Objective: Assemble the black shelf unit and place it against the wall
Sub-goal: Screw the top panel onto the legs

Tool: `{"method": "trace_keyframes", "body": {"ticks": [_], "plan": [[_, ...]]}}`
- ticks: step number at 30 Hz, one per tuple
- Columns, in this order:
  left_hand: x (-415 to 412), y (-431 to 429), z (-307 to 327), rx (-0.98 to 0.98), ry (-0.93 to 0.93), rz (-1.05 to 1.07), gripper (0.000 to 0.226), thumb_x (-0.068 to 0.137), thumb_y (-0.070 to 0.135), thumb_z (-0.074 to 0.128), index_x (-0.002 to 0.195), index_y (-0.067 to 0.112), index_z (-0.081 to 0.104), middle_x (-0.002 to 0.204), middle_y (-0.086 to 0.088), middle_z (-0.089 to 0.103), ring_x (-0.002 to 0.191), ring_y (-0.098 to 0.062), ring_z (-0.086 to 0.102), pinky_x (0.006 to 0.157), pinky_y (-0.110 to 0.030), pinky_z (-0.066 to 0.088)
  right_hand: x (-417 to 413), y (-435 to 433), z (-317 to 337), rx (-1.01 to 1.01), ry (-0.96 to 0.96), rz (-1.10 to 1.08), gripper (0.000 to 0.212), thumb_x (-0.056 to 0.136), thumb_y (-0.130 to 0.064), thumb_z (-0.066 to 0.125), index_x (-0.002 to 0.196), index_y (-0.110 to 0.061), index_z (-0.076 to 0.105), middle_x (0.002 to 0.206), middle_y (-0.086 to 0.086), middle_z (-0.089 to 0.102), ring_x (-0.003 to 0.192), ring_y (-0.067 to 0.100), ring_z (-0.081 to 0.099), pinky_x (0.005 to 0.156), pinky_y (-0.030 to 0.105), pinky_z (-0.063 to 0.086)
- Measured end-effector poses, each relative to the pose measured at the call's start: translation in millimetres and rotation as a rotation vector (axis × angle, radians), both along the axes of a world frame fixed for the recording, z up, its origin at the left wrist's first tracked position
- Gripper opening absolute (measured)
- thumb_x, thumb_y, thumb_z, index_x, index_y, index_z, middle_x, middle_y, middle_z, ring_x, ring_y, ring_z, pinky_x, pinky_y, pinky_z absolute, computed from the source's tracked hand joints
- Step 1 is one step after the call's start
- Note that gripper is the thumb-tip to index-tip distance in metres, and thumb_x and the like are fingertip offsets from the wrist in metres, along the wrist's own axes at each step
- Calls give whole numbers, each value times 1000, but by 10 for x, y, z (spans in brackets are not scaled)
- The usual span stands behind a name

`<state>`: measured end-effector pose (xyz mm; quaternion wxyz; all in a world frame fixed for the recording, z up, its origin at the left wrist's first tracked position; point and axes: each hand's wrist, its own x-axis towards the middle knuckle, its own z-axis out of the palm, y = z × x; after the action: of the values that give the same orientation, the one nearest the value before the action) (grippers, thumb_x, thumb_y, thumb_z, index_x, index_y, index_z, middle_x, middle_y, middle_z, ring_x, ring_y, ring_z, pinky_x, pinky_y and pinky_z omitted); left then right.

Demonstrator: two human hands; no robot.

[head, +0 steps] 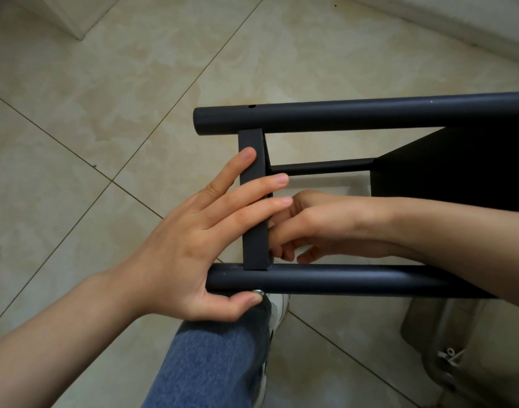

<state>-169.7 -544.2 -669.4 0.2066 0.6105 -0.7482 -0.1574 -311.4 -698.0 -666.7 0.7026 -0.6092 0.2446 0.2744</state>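
Flat-fingered left hand (175, 248) pressing the black crossbar (254, 244), thumb on a bolt (257, 292), right hand (308, 228) curled behind, grip unclear.

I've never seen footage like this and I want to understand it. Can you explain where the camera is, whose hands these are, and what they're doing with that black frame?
There is no machine here. One camera sits on a person's head and looks down, so both arms are that person's own. They work on a black shelf frame over a tiled floor. The left hand lays straight fingers across a flat crossbar that runs between the far tube and the near tube, and its thumb presses a silver bolt head on the near tube. The right hand reaches in from the right with curled fingers behind the crossbar; what it holds, if anything, is hidden. Below are a leg in jeans, a shoe, and a translucent bag on the floor.
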Motion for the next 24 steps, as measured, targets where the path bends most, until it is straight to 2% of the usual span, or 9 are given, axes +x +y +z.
{"method": "trace_keyframes", "body": {"ticks": [2,4,9,11,14,17,19,22,24], "plan": [[1,2,0,0,-1,0,86,78,48,67,150,15,33,161,0,28,156,-34,5,123,-33,19,11,8,-25,-97,21,2,25,89,-35,62,72,-19,71,74,-3,64,72,9,54,76,29,43],[0,3,4,-1,-1,-2,87,78,48,67,150,15,33,161,0,28,156,-34,5,123,-33,20,18,13,-37,-150,42,-3,37,92,-45,53,76,-19,74,74,-4,67,71,8,54,76,29,43],[3,-3,3,2,3,2,86,78,48,67,150,15,33,161,0,28,156,-33,5,123,-33,20,4,-4,2,4,1,7,14,91,-18,61,80,-14,68,80,2,61,78,15,53,79,33,41],[4,-3,2,2,3,5,87,77,48,67,150,15,33,161,0,28,156,-33,5,123,-33,20,13,-3,-14,-71,3,3,19,88,-25,65,71,-18,71,75,0,63,73,11,54,76,30,43],[3,-5,3,2,6,4,86,78,48,67,150,15,33,160,0,29,156,-33,5,123,-34,20,30,-5,-33,-110,24,-36,30,88,-40,61,67,-22,72,76,-1,65,72,11,52,76,31,42],[5,-6,2,5,5,3,87,77,47,68,150,14,33,160,-1,29,156,-33,5,123,-34,19,16,-29,-19,43,9,-41,18,91,-19,60,76,-18,69,80,1,62,76,16,51,78,35,39],[9,-8,1,4,5,4,87,78,47,68,150,14,33,161,-1,29,156,-33,5,123,-34,20,10,-33,-19,64,-10,-19,15,90,-12,63,78,-16,68,83,3,61,77,15,52,79,35,40],[6,-11,-1,4,7,3,87,78,47,68,150,14,33,161,0,28,156,-33,5,123,-33,20,20,-17,-38,-34,-2,-37,22,89,-26,65,69,-21,70,75,-1,63,72,12,54,75,30,42],[4,-10,1,5,10,2,87,78,47,68,150,14,33,161,0,28,156,-33,5,124,-33,19,14,-23,-48,-21,6,-48,25,90,-32,62,70,-20,71,77,0,65,75,14,54,76,31,42]]}}
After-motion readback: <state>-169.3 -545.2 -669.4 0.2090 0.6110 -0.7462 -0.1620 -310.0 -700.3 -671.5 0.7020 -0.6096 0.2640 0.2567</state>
